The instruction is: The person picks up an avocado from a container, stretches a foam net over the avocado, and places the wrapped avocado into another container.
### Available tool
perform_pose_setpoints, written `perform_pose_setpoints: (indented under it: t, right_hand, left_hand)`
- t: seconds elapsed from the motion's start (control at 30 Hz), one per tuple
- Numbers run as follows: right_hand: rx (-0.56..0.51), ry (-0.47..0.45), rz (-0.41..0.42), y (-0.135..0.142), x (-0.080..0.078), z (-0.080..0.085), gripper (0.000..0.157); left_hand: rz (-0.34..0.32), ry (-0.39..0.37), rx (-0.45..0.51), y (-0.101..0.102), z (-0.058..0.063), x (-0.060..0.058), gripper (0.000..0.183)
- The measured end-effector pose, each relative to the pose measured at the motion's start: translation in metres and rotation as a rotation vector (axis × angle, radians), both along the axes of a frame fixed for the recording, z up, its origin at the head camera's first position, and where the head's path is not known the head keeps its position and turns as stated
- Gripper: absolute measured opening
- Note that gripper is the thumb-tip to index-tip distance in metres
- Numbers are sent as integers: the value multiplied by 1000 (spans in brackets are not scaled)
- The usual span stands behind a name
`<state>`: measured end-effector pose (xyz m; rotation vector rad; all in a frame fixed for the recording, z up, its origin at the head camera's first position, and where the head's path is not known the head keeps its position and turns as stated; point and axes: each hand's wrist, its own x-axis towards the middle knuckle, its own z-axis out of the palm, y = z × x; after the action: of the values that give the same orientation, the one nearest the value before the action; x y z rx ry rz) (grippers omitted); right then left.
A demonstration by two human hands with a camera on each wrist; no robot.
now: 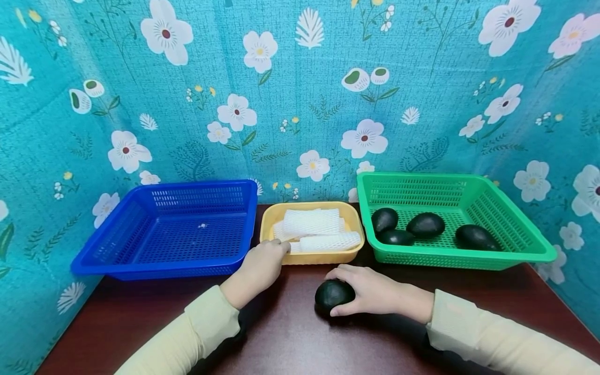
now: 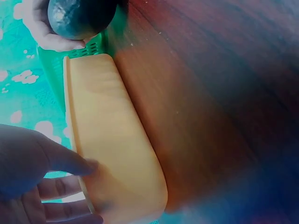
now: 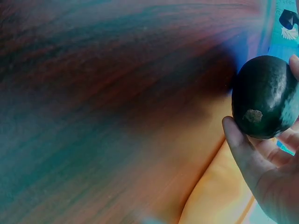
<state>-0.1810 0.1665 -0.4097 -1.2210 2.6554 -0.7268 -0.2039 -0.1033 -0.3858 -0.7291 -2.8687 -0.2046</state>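
Note:
My right hand [image 1: 367,291] grips a dark avocado [image 1: 334,295] just above the brown table, thumb on its near side. In the right wrist view, the avocado [image 3: 264,98] shows a small tan scar on its skin. My left hand [image 1: 262,265] is at the front left corner of a yellow basket [image 1: 319,258], beside the end of a white foam net sleeve [image 1: 330,241]. The left wrist view shows the thumb and fingers [image 2: 60,186] apart at the basket's rim; the fingertips are partly hidden. More white foam net sleeves [image 1: 311,221] lie behind.
A blue basket [image 1: 175,268] stands on the left. The green basket [image 1: 464,256] on the right holds several avocados [image 1: 425,225]. Behind all three hangs a teal floral cloth [image 1: 290,104]. Brown table surface [image 1: 290,333] lies in front of the baskets.

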Motion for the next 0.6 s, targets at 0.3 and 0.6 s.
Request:
perform_pose_setpoints:
  t: [0.3, 0.6]
  right_hand:
    - [36, 13, 7, 1, -1, -1, 66]
    - [47, 36, 28, 1, 0, -2, 70]
  left_hand:
    - [12, -41, 26, 3, 10, -2, 13]
    - [42, -91, 58, 5, 18, -7, 19]
